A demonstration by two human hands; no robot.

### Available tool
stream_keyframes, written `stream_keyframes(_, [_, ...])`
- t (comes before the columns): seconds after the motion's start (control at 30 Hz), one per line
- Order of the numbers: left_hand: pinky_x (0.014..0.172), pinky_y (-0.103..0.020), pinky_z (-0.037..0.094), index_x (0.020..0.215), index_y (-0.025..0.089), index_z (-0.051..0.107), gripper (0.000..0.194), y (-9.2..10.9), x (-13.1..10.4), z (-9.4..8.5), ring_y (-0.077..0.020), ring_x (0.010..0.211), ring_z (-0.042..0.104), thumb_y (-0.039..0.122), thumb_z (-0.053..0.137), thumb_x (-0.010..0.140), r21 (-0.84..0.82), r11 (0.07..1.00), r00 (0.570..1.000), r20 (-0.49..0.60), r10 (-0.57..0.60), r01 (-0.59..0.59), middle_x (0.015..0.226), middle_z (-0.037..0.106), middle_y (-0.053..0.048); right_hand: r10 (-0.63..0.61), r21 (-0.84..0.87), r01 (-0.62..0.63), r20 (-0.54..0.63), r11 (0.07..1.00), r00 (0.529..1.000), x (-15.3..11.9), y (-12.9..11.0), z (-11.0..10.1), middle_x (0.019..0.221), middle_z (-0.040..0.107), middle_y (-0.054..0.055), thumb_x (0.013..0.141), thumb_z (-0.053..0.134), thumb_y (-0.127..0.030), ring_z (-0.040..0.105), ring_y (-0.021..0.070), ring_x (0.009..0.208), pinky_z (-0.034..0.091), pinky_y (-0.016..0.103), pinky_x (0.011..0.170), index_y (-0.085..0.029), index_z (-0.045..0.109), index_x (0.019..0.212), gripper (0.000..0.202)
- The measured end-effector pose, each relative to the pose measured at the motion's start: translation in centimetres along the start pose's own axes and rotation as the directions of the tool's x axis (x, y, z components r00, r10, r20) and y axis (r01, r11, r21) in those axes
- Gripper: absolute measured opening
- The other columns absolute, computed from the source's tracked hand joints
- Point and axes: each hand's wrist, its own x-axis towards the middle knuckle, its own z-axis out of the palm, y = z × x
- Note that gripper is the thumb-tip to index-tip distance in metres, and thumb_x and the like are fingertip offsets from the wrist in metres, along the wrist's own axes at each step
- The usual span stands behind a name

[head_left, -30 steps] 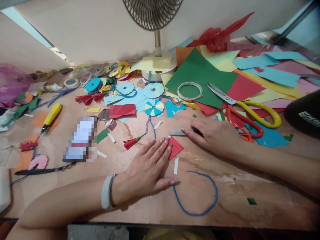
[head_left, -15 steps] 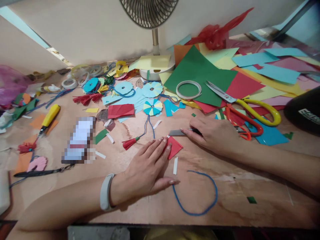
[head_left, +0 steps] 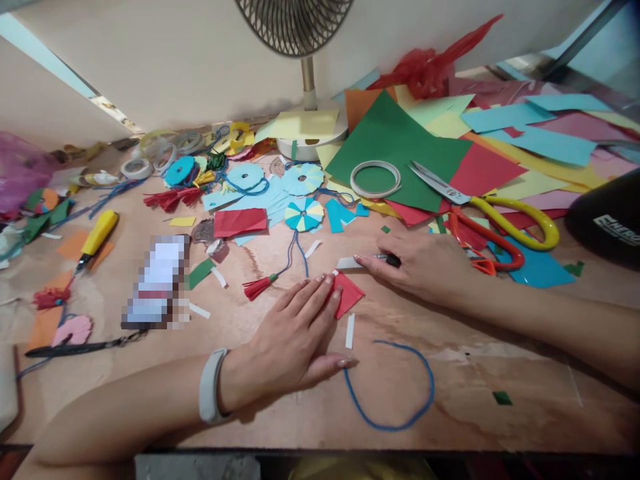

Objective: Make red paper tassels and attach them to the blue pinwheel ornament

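Observation:
My left hand lies flat on the table with its fingers stretched out, pressing down a small red piece of paper. Fine slits seem to run along that paper's edge. Gripped in my right hand is a knife, its flat blade pointing left and its tip just above the paper's top corner. Most of the knife's handle is hidden by my fingers. Below the paper rests a white strip. A blue cord curves across the table from near my left thumb.
Yellow-handled scissors and red-handled scissors lie beyond my right hand, before piled coloured paper. Further left are paper discs with tassels, a phone and a yellow cutter. A fan stands behind.
The blade has tilted a little and now looks lighter, with my right hand shifted only slightly. My left hand stays in place on the red paper.

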Motion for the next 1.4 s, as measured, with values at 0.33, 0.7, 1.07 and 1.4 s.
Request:
stream_keyframes(0.33, [0.114, -0.047, 0.042, 0.138, 0.0, 0.057, 0.083, -0.11, 0.03, -0.11, -0.0364, 0.138, 0.053, 0.071, 0.042, 0.097, -0.013, 1.0, 1.0, 0.001, -0.007, 0.007, 0.149, 0.053, -0.026, 0.039, 0.012, -0.04, 0.035, 0.999, 0.999, 0.16, -0.12, -0.28, 0.087, 0.072, 0.006, 0.094, 0.048, -0.067, 0.055, 0.0179, 0.062, 0.014, 0.029, 0.053, -0.02, 0.069, 0.083, 0.052])
stream_keyframes(0.7, [0.114, -0.046, 0.041, 0.137, 0.001, 0.058, 0.082, -0.09, 0.12, -0.05, -0.0355, 0.138, 0.053, 0.071, 0.041, 0.097, 0.0, 1.0, 1.0, -0.018, 0.001, -0.001, 0.148, 0.054, -0.025, 0.027, -0.011, -0.027, 0.012, 1.0, 1.0, 0.04, -0.18, -0.16, 0.096, 0.074, 0.009, 0.095, 0.049, -0.064, 0.056, 0.0178, 0.063, 0.013, 0.029, 0.054, -0.019, 0.071, 0.085, 0.051])
stream_keyframes(1.07, [0.115, -0.048, 0.041, 0.141, 0.001, 0.054, 0.083, -0.15, -0.04, 0.1, -0.0353, 0.141, 0.049, 0.071, 0.041, 0.097, -0.03, 0.999, 1.0, 0.007, -0.009, 0.009, 0.152, 0.05, -0.025, -0.003, -0.019, 0.003, -0.012, 1.0, 1.0, -0.01, -0.03, -0.06, 0.094, 0.073, 0.009, 0.096, 0.046, -0.064, 0.053, 0.0166, 0.06, 0.014, 0.029, 0.053, -0.018, 0.07, 0.083, 0.053])
stream_keyframes(1.4, [0.116, -0.049, 0.039, 0.143, 0.001, 0.051, 0.084, -0.16, -0.03, 0.01, -0.0366, 0.143, 0.047, 0.07, 0.042, 0.097, -0.06, 0.998, 0.999, 0.035, -0.018, 0.02, 0.153, 0.047, -0.027, -0.049, 0.008, 0.049, -0.059, 0.999, 0.997, -0.09, 0.2, 0.23, 0.086, 0.072, 0.009, 0.095, 0.048, -0.062, 0.055, 0.0165, 0.062, 0.016, 0.03, 0.054, -0.018, 0.07, 0.08, 0.051])
